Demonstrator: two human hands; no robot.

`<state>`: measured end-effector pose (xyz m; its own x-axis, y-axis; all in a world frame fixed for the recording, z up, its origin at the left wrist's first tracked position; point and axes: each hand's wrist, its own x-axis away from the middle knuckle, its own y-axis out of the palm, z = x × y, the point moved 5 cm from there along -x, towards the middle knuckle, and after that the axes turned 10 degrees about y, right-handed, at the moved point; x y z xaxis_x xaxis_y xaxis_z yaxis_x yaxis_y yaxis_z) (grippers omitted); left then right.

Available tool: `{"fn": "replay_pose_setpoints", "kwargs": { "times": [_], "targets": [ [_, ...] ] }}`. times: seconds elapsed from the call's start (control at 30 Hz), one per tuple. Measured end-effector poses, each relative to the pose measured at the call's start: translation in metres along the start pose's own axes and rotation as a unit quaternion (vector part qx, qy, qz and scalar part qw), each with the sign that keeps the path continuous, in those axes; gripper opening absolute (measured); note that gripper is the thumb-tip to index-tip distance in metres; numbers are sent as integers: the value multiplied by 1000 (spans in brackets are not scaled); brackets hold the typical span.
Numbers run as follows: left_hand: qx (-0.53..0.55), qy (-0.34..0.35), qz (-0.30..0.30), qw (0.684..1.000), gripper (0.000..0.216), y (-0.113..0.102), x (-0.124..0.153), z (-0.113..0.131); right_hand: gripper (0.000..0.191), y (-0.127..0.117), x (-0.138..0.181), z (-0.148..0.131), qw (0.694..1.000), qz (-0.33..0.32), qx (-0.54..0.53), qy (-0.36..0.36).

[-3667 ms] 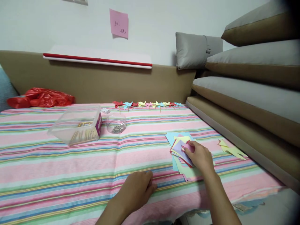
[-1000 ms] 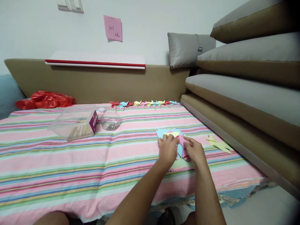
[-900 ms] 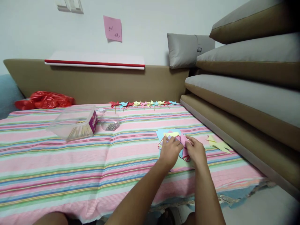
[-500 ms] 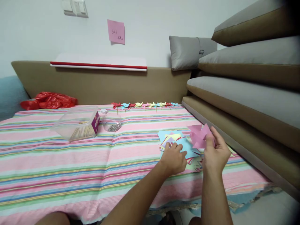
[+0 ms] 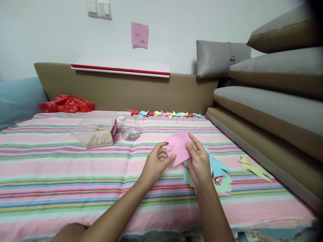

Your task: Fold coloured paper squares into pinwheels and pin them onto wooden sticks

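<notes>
A sheet of pink pinwheel paper [image 5: 178,145], cut with pointed corners and a small folded flap, is held up above the bed between both hands. My right hand [image 5: 199,158] pinches its right side, thumb in front and fingers behind. My left hand [image 5: 156,162] is at its left edge, thumb and index finger on either side of a corner. Under and beside my right hand lies a pile of cut coloured paper [image 5: 219,168], mostly light blue and green with some red, partly hidden by that hand. A cut yellow paper [image 5: 254,168] lies apart to the right.
Finished pinwheels on sticks [image 5: 157,113] line the back of the striped cloth [image 5: 101,174]. At left stand a clear plastic box of wooden sticks [image 5: 97,132] and a clear round tub of small metal pins [image 5: 132,135]. A red plastic bag [image 5: 69,104] lies behind; stacked cushions [image 5: 267,101] border the right.
The pink paper has moved left from over the right of the pile, in my right hand. My left hand has left the pile and come to the paper's left edge. The view has turned slightly.
</notes>
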<state>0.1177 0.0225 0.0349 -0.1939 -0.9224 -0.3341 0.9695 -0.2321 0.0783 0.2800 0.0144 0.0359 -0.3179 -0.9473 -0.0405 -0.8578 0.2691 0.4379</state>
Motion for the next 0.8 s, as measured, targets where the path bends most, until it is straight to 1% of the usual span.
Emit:
{"fn": "replay_pose_setpoints", "kwargs": {
  "times": [0.07, 0.13, 0.23, 0.37, 0.47, 0.57, 0.63, 0.7, 0.8],
  "targets": [
    [13, 12, 44, 999, 45, -21, 4, -3, 56, 23, 0, 16, 999, -29, 26, 13],
    [25, 14, 62, 998, 35, -37, 6, -8, 55, 42, -1, 30, 997, -54, 46, 20],
    [19, 5, 83, 996, 36, -59, 8, -14, 54, 61, -3, 48, 995, -78, 50, 32],
    [13, -18, 126, 992, 40, -84, 10, -9, 58, 79, -1, 61, 993, -89, 46, 62],
    [16, -33, 150, 988, 41, -95, 13, 0, 62, 88, 6, 64, 989, -101, 73, 84],
    [-23, -23, 158, 987, 45, -100, 18, 12, 67, 91, 12, 65, 984, -106, 104, 98],
    [-28, -16, 162, 986, 39, -102, 21, 16, 68, 91, 15, 64, 985, -99, 110, 88],
    [-9, -14, 174, 985, 29, -104, 24, 16, 66, 90, 15, 65, 986, -96, 109, 79],
    [18, -19, 212, 977, 26, -110, 27, 11, 64, 88, 15, 69, 984, -111, 103, 93]
  ]
}}
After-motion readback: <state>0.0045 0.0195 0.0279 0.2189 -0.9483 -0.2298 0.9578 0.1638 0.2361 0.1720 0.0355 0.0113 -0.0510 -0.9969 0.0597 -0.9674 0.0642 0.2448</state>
